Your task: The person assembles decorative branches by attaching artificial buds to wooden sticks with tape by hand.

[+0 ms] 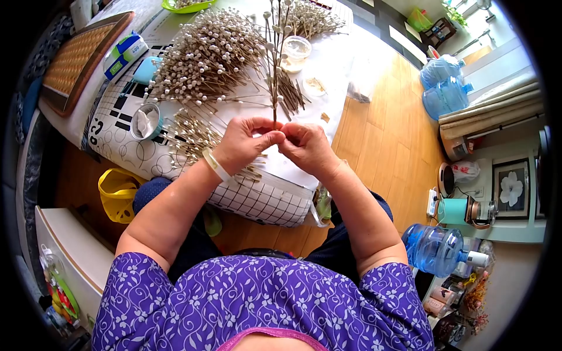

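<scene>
Upright in front of me stands a thin brown branch (275, 76) with pale round buds toward its top. My left hand (249, 140) is closed in a pinch around its lower end. Right beside it, my right hand (307, 147) is also pinched, its fingertips close against the branch's base; what they hold is hidden. Left of the branch lies a big heap of white-budded stems (205, 55). A smaller bunch of fine budded stems (196, 137) lies by my left wrist. Short bare brown sticks (288, 96) rest just behind my hands.
The table (149, 158) has a patterned cloth and white sheet. On it are a round tub (146, 121), a clear container (297, 47), a shallow dish (314, 87) and a tissue pack (126, 55). A yellow basket (117, 196) is below left; water bottles (436, 248) stand right.
</scene>
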The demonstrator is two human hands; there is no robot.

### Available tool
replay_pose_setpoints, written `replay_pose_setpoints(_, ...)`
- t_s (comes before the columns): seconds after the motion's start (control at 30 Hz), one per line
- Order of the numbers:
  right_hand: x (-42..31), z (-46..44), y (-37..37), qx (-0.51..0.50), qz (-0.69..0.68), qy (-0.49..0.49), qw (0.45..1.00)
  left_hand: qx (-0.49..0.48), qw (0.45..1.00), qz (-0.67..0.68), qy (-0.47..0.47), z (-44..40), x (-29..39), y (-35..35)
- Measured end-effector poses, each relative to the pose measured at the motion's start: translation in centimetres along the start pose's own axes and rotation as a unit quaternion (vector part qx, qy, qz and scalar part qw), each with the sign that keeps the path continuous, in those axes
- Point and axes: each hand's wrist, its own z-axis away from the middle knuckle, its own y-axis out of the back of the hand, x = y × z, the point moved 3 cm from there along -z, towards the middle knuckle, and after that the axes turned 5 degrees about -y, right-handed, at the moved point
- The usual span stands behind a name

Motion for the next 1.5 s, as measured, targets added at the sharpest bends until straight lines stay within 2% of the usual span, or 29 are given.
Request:
replay_pose_setpoints(0.07, 0.6, -0.1, -0.2, -0.027, -0.059, -0.023, 0.998, 0.024, 0.995, 0.092, 0.002, 0.0, -1.0, -0.1)
replay_pose_setpoints(0.1, 0.6, 0.0, -0.4, -0.010, -0.090, -0.013, 0.996, 0.024, 0.996, 0.091, 0.002, 0.0, -1.3, 0.0)
replay_pose_setpoints(0.2, -0.3, -0.2, 0.1, 0.009, -0.028, -0.027, 0.999, 0.044, 0.997, 0.032, -0.046, -0.3, -1.1, 0.2)
replay_pose_setpoints(0.23, -0.6, -0.3, 0.3, 0.017, 0.042, -0.005, 0.999, 0.044, 0.996, -0.052, -0.059, -0.2, -1.0, 0.4)
replay_pose_setpoints(0.27, -1.0, -0.3, 0.4, 0.019, 0.043, -0.003, 0.999, 0.045, 0.987, -0.136, -0.071, -0.1, -0.7, 0.5)
replay_pose_setpoints(0.33, -1.9, -0.2, 0.5, 0.010, 0.092, 0.010, 0.996, 0.049, 0.983, -0.146, -0.099, 0.1, -0.1, 0.1)
replay_pose_setpoints(0.47, -1.8, -0.4, 0.7, -0.021, 0.033, -0.034, 0.999, 0.063, 0.992, -0.095, -0.046, -0.3, 0.0, 0.1)
replay_pose_setpoints(0.5, -1.9, -0.2, 0.7, -0.020, 0.034, -0.033, 0.999, 0.056, 0.997, -0.045, -0.024, -0.3, 0.1, 0.1)
replay_pose_setpoints(0.57, -3.2, 0.1, 0.8, 0.042, 0.119, 0.157, 0.980, 0.052, 0.999, 0.007, -0.003, -0.4, 0.5, 0.1)
replay_pose_setpoints(0.6, -3.1, 0.0, 0.9, 0.041, 0.120, 0.157, 0.979, 0.045, 0.998, 0.045, 0.022, -0.3, 0.6, 0.0)
replay_pose_setpoints(0.7, -1.2, -0.4, 1.7, -0.015, -0.091, 0.091, 0.992, 0.045, 0.994, 0.086, 0.046, -0.4, 0.5, 0.3)
replay_pose_setpoints(0.73, -1.0, -0.6, 2.0, -0.006, -0.228, 0.048, 0.972, 0.056, 0.993, 0.091, 0.047, -0.3, 0.5, 0.5)
replay_pose_setpoints(0.77, -0.4, -1.1, 2.5, 0.007, -0.239, 0.006, 0.971, 0.061, 0.993, 0.093, 0.048, -0.1, 0.5, 0.5)
replay_pose_setpoints(0.83, 0.1, -2.1, 2.7, 0.015, -0.232, -0.061, 0.971, 0.008, 0.996, 0.075, 0.054, -0.1, 0.7, 0.0)
replay_pose_setpoints(0.93, -1.3, -2.2, 1.6, -0.023, -0.259, -0.087, 0.962, -0.028, 0.996, 0.072, 0.043, 0.1, 0.2, -0.5)
replay_pose_setpoints(1.0, 0.1, -2.8, 1.0, -0.039, -0.252, -0.062, 0.965, -0.034, 0.998, 0.046, 0.034, 0.2, 0.0, -0.6)
replay_pose_setpoints(1.07, -0.2, -3.0, 0.7, -0.065, -0.307, -0.071, 0.947, -0.038, 0.998, 0.017, 0.052, 0.1, 0.0, -0.6)
replay_pose_setpoints(1.13, -0.4, -2.9, 0.8, -0.070, -0.302, -0.082, 0.947, -0.046, 0.996, 0.053, 0.061, 0.0, 0.7, -0.5)
replay_pose_setpoints(1.2, -0.3, -3.1, 0.4, -0.082, -0.296, -0.082, 0.948, -0.047, 0.986, 0.096, 0.131, 0.1, 1.0, -0.4)
replay_pose_setpoints(1.27, -0.3, -3.3, 0.6, -0.093, -0.295, -0.090, 0.947, -0.062, 0.988, 0.071, 0.120, -0.1, 1.0, 0.0)
replay_pose_setpoints(1.33, -0.3, -3.6, 1.8, -0.090, -0.202, -0.152, 0.963, -0.031, 0.984, 0.108, 0.135, 0.1, 1.0, 0.1)
replay_pose_setpoints(1.4, 2.5, -4.9, 4.5, 0.069, -0.160, -0.081, 0.981, -0.017, 0.985, 0.110, 0.132, 0.0, 1.1, 0.5)
replay_pose_setpoints(1.43, 2.7, -4.9, 6.3, 0.148, 0.028, -0.094, 0.984, -0.003, 0.988, 0.109, 0.109, -0.1, 1.4, 0.8)
replay_pose_setpoints(1.47, 3.0, -5.1, 7.7, 0.185, 0.200, -0.145, 0.951, 0.010, 0.991, 0.106, 0.085, -0.3, 1.6, 1.0)
replay_pose_setpoints(1.5, 3.8, -5.3, 8.2, 0.215, 0.252, -0.123, 0.936, 0.023, 0.989, 0.127, 0.077, -0.4, 1.3, 1.2)
